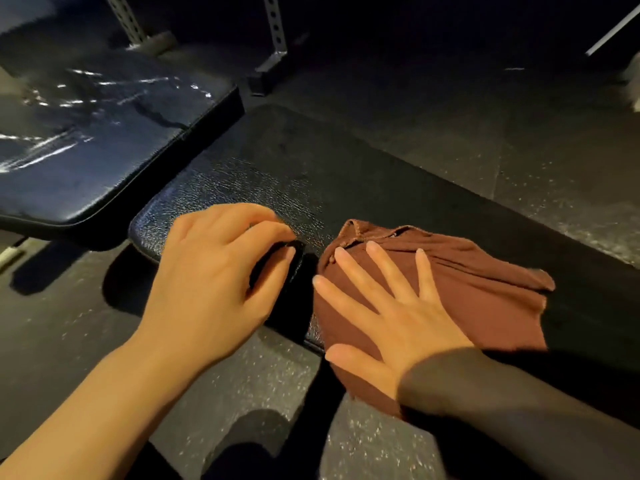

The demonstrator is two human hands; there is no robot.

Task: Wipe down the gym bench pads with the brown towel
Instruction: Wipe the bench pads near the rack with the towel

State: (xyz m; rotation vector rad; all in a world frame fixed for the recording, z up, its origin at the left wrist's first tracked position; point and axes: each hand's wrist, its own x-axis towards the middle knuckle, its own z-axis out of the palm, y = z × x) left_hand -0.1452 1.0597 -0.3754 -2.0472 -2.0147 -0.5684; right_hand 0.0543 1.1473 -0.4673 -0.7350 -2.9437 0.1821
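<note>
Wiping under way on the seat pad, much of the bench not yet reached.

We have the brown towel [446, 289] bunched on the near end of the seat pad [270, 174], with one edge hanging over the pad's front side. Our right hand [391, 313] lies flat on the towel, fingers spread and straight, pressing it down. Our left hand [214, 282] rests just beside it on the bare pad, fingers curled over the surface and holding nothing we can make out. The two hands are close but apart. We judge the job partly done at best: the seat pad's far stretch looks dull and dry, and the raised back pad [97, 133] carries streaky shine that we cannot read as either wiped or untouched.
</note>
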